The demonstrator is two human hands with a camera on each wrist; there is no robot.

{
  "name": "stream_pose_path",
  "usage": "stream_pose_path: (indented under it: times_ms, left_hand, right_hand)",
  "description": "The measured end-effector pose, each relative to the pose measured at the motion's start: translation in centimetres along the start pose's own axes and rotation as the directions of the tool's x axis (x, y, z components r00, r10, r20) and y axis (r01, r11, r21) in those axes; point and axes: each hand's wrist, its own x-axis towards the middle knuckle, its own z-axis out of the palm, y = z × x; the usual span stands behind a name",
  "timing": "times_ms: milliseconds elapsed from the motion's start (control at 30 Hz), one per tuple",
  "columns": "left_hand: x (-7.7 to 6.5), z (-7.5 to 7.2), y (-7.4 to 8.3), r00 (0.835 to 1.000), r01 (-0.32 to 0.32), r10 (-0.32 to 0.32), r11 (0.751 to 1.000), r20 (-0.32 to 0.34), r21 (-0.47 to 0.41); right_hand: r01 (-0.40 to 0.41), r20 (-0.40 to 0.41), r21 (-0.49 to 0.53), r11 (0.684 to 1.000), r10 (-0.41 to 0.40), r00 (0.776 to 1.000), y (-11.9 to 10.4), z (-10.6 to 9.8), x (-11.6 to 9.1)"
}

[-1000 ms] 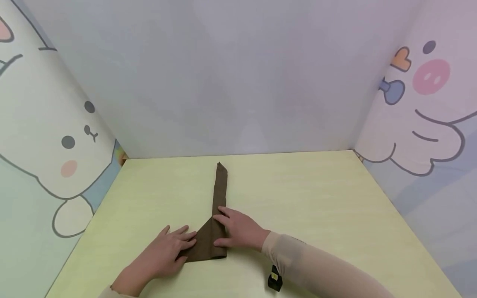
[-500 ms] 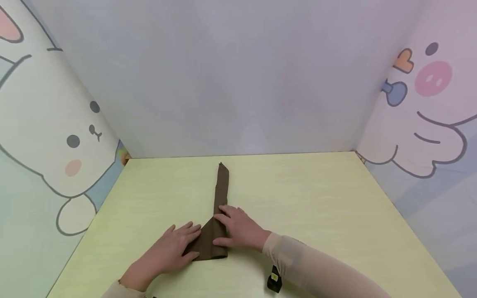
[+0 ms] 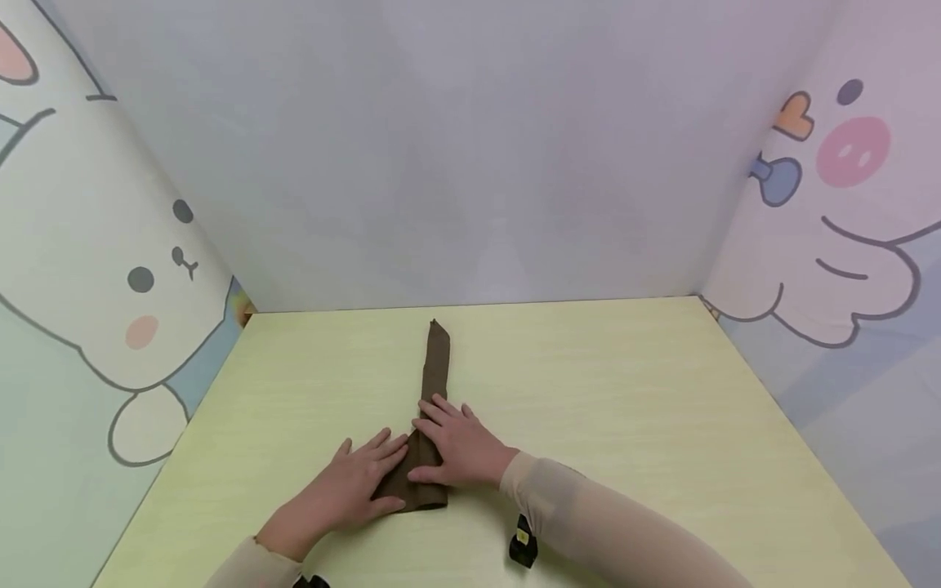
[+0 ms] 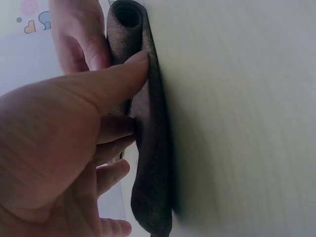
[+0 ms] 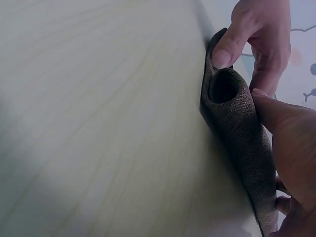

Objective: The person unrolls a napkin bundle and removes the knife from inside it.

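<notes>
A dark brown cloth (image 3: 437, 359) lies on the table, with a long narrow strip pointing away from me and a wider triangular flap at its near left. Its right edge is rolled; the hollow end of the cloth roll (image 5: 242, 128) shows in the right wrist view. My left hand (image 3: 353, 486) rests on the flap with fingers spread and fairly straight, its thumb on the near edge. On the rolled part lies my right hand (image 3: 466, 449), fingers extended across it and thumb against its near portion. Both hands hide parts of the cloth.
The pale yellow table (image 3: 603, 384) meets a plain light wall (image 3: 470, 163) at the back. Side panels with cartoon animals (image 3: 831, 204) stand left and right. A small black device (image 3: 524, 543) sits under the right sleeve.
The left hand has slid right over the flap, leaving less of it showing. My right hand has shifted slightly left and away from me on the roll. The cloth strip stays put.
</notes>
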Motion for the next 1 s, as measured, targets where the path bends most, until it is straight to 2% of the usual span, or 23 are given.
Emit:
stream_pose_path:
  times_ms: [200,533,1000]
  left_hand:
    - [0.0,0.3,-0.1,1.000,0.005,-0.005,0.997,-0.002,0.074]
    - [-0.4,0.1,-0.4,1.000,-0.002,0.003,0.992,-0.010,0.128]
    - [-0.5,0.3,-0.2,0.999,0.004,0.000,0.996,-0.045,0.089]
  right_hand:
    - [-0.003,-0.008,-0.008,1.000,0.003,1.000,0.0,0.0,-0.1]
    - [-0.003,-0.028,-0.037,0.999,0.002,1.000,-0.6,0.4,-0.1]
    - [-0.044,-0.015,-0.098,0.994,0.043,0.999,-1.4,0.6,0.4]
